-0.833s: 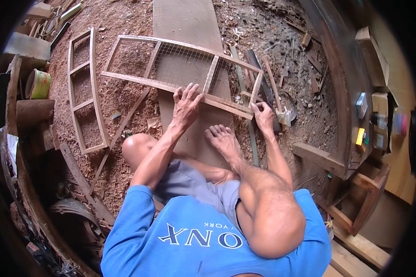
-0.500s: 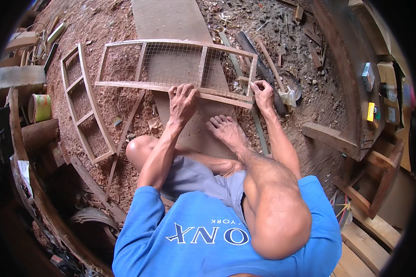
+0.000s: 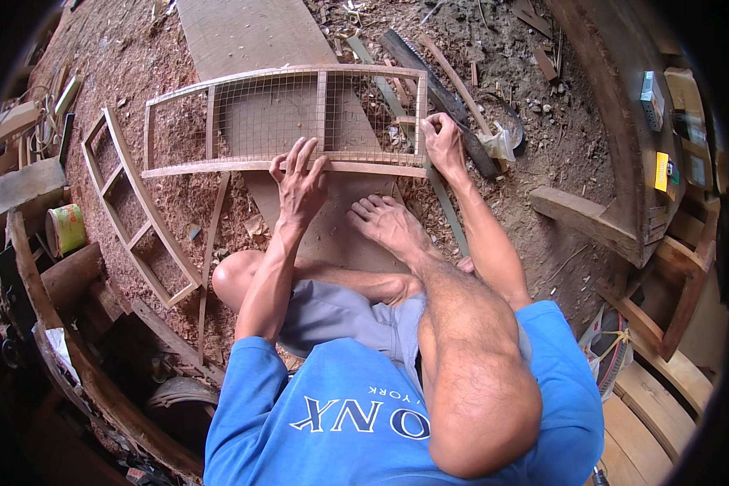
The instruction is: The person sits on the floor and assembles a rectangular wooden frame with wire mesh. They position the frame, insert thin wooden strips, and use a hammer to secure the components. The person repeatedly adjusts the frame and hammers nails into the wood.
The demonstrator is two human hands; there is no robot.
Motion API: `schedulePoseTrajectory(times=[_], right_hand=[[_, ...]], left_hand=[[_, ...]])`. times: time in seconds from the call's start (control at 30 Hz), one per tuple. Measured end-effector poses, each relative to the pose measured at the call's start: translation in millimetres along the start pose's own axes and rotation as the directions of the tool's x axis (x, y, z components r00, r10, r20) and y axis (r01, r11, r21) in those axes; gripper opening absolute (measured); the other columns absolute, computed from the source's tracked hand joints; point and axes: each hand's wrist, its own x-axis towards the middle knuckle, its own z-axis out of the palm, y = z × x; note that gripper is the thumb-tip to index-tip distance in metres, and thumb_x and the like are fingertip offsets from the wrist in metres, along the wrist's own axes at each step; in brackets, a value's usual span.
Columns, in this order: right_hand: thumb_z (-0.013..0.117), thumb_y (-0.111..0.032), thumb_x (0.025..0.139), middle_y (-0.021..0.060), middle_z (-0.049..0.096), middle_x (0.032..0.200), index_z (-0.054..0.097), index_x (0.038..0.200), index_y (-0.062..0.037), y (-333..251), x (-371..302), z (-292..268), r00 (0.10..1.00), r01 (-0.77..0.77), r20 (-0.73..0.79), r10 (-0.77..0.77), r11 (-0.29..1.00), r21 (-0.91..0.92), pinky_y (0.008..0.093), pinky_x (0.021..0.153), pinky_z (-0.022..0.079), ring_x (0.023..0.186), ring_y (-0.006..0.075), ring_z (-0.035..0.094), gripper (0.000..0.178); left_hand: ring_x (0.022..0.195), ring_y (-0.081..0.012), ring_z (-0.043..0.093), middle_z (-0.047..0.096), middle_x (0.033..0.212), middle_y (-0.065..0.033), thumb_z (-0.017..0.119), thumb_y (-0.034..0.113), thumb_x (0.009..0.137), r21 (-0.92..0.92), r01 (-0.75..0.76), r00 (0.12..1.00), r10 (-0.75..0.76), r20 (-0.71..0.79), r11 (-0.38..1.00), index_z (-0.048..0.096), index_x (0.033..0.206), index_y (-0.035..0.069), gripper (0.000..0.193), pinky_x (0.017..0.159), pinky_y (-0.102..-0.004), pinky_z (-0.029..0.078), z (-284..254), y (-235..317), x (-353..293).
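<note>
Head cam: mesh frame (image 3: 321, 113) runs lengthwise L-R, L fingers (image 3: 303, 154) spread on rail (image 3: 373, 168), R fingers (image 3: 435, 123) pinching end (image 3: 421, 91).

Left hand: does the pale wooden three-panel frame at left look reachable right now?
Probably yes: nothing tall stands between the left hand, touching the wire-mesh wooden frame, and that pale frame; a thin wooden strip lies low there.

You can't tell what, if anything, your right hand (image 3: 443, 146) pinches at the mesh frame's (image 3: 321, 113) three-o'clock end; it's too small. Your left hand (image 3: 301, 185) covers part of its six-o'clock rail (image 3: 373, 168). Your left shin (image 3: 352, 283) disappears behind your raised right leg (image 3: 470, 324). The plank (image 3: 251, 32) is cut off at twelve, your blue shirt (image 3: 348, 433) at six.
</note>
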Motion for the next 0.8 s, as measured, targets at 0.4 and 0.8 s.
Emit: schedulePoseTrajectory(times=[0.4, 0.8], right_hand=[[0.065, -0.020, 0.089, 0.0185, 0.067, 0.089, 0.066, 0.089, -0.0021, -24.0, -3.3, -9.3, 0.999, -0.001, -0.041, -0.004, 0.994, -0.107, 0.0450, 0.080, 0.049, 0.089, 0.0364, 0.065, 0.018], [0.063, -0.029, 0.095, 0.0164, 0.066, 0.088, 0.061, 0.096, 0.0010, -10.3, 2.7, -4.1, 0.999, -0.002, -0.054, 0.004, 1.000, 0.026, 0.0422, 0.078, 0.049, 0.081, 0.0315, 0.064, 0.030]], left_hand=[[0.125, -0.0258, 0.051, 0.057, 0.129, -0.0086, 0.066, 0.010, 0.078, 0.002, -0.045, 0.995, 0.045, -0.083, 0.999, 0.067, 0.111, 0.016, 0.033, 0.105, -0.0479, 0.028, 10.6, 16.6, -1.5], [0.132, -0.0251, 0.050, 0.057, 0.137, -0.0065, 0.065, 0.013, 0.082, -0.015, -0.122, 0.992, 0.121, -0.040, 0.992, 0.067, 0.109, 0.015, 0.027, 0.105, -0.0479, 0.032, 6.7, 3.9, 11.3]])
